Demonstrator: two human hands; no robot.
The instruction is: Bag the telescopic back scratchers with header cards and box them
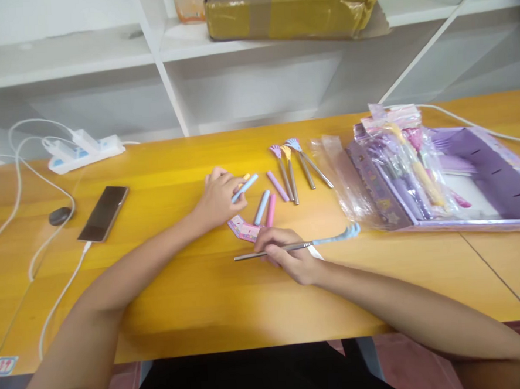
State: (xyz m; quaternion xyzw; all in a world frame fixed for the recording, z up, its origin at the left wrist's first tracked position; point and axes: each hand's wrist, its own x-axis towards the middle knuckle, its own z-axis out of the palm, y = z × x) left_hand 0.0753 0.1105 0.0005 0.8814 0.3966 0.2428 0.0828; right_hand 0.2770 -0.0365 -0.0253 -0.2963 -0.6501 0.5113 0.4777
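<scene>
My left hand (220, 200) is closed on a light blue handle sleeve (247, 186), pinched at its lower end. A yellow sleeve (245, 178) shows just behind the same fingers; whether they touch it I cannot tell. In my right hand (290, 258) lies a back scratcher (335, 237) with a metal rod and a blue hand-shaped head pointing right. Between the hands are another blue sleeve (262, 207), a pink sleeve (271, 210) and a purple sleeve (277, 186). A printed pink card (243, 228) is partly under my right hand. Several back scratchers (290, 169) without sleeves lie beyond.
To the right stands a purple box (402, 212) with bagged back scratchers (410, 170) in it. Clear plastic bags (345, 183) lie against its left side. A phone (103, 214) on a cable and a power strip (88, 153) are at left. Shelves (253, 89) rise behind the table.
</scene>
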